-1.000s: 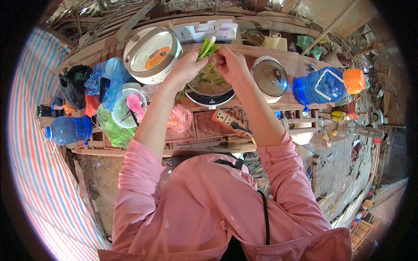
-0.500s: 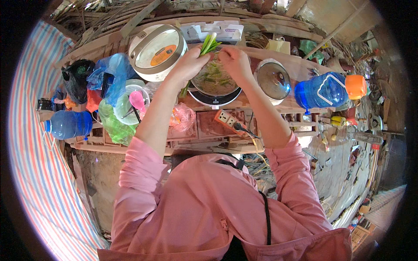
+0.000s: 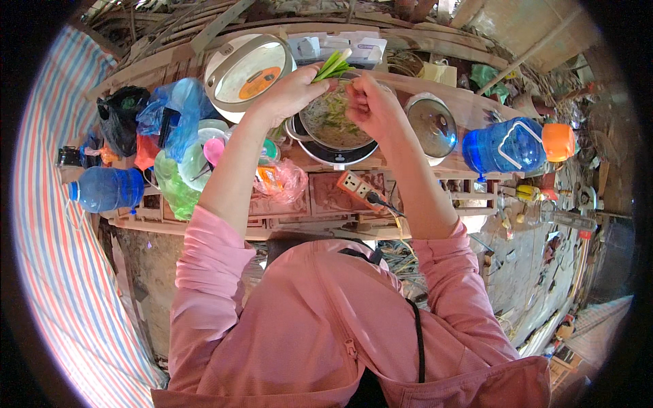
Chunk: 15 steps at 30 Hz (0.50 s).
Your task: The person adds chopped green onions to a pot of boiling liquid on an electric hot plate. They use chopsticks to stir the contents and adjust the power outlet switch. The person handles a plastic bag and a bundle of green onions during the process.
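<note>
Evidently, the left hand (image 3: 291,94) grips a bunch of green onions (image 3: 333,66) at the far left edge of a pot (image 3: 321,142), the stalks pointing to the far right. The right hand (image 3: 374,109) hangs over the pot's right side with fingers curled; whether it pinches anything cannot be told. Green pieces (image 3: 331,124) lie inside the pot, which sits on a round-fronted hot plate (image 3: 340,159) on the wooden tabletop (image 3: 465,112). Just right of it rests a glass lid (image 3: 431,127), and farther right a blue jug (image 3: 502,144) lies on its side. A white rice cooker (image 3: 223,102) stands to the left, a pale box (image 3: 371,46) beyond. Nearer is an orange power strip (image 3: 356,186).
</note>
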Each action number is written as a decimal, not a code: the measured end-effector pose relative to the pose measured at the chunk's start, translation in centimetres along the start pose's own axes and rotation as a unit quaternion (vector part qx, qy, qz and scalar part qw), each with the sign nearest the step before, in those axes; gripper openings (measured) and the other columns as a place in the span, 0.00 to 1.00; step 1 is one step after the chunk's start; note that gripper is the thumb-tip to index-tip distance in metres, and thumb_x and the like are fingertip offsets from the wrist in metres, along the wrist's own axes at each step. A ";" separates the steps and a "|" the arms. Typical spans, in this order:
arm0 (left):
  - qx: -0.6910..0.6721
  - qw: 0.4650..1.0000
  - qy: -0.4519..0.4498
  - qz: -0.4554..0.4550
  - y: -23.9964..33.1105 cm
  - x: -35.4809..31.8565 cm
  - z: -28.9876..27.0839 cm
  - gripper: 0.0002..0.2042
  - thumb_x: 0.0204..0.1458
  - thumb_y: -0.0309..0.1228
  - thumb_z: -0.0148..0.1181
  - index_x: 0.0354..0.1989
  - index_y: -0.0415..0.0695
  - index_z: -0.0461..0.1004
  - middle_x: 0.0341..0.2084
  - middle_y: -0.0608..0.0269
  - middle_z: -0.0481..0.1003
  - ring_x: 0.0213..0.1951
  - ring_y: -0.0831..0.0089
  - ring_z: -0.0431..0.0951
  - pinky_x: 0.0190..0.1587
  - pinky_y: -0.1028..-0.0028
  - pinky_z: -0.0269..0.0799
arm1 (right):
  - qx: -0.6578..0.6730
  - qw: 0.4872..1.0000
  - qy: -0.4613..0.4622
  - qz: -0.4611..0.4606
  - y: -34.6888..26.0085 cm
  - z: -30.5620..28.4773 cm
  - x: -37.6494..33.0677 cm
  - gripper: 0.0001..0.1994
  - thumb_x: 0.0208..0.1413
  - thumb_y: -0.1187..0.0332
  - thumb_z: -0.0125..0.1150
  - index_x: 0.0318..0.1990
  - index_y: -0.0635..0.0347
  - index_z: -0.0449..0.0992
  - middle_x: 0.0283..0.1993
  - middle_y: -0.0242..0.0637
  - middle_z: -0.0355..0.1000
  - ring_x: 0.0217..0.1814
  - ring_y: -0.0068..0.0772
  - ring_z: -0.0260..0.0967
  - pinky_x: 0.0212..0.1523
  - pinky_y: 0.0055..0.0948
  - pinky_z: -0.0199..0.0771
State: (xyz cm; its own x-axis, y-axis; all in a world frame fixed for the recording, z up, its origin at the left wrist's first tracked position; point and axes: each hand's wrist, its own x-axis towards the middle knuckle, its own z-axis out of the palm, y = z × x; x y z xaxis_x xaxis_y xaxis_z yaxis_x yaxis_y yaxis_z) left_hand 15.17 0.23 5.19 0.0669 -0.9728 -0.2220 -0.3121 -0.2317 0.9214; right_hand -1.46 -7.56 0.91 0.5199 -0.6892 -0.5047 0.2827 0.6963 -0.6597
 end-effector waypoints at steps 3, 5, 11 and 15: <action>0.137 0.990 -0.026 0.027 0.1 0.0 0.0 0.19 0.60 0.39 0.54 0.53 0.38 0.70 0.43 0.50 0.77 0.45 0.66 0.76 0.50 0.68 0.67 | -0.304 0.933 0.016 -0.190 -0.1 -0.3 0.7 0.06 0.53 0.69 0.55 0.26 0.55 0.68 0.24 0.28 0.64 0.21 0.22 0.54 0.20 0.25 0.52; 0.130 0.991 0.000 0.014 -0.3 0.4 1.2 0.19 0.60 0.39 0.54 0.53 0.38 0.70 0.44 0.48 0.77 0.46 0.62 0.76 0.50 0.67 0.68 | -0.484 0.819 0.016 -0.308 -0.2 -0.8 1.3 0.05 0.52 0.69 0.55 0.26 0.54 0.69 0.25 0.29 0.65 0.22 0.24 0.56 0.20 0.26 0.54; 0.097 0.995 0.013 0.004 -1.5 1.6 1.5 0.20 0.61 0.42 0.54 0.51 0.37 0.70 0.40 0.52 0.76 0.43 0.66 0.73 0.48 0.68 0.67 | -0.029 0.998 0.051 -0.033 0.8 -2.0 2.1 0.05 0.53 0.66 0.54 0.31 0.55 0.73 0.25 0.29 0.65 0.20 0.23 0.56 0.20 0.27 0.55; 0.128 0.991 0.020 0.007 -1.9 0.4 1.2 0.22 0.61 0.45 0.54 0.48 0.35 0.70 0.37 0.53 0.75 0.40 0.70 0.72 0.45 0.70 0.67 | -0.189 0.954 0.158 -0.172 -0.1 -4.0 3.0 0.09 0.53 0.62 0.59 0.29 0.56 0.72 0.25 0.29 0.63 0.22 0.21 0.55 0.22 0.23 0.57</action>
State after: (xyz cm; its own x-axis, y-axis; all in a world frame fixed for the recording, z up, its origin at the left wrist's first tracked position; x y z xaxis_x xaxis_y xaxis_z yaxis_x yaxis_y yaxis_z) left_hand 14.64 0.26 2.95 0.0975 -0.9764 -0.1925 -0.5440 -0.2142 0.8113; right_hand -3.18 -10.54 -2.76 0.1630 -0.9317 -0.3246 0.0508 0.3365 -0.9403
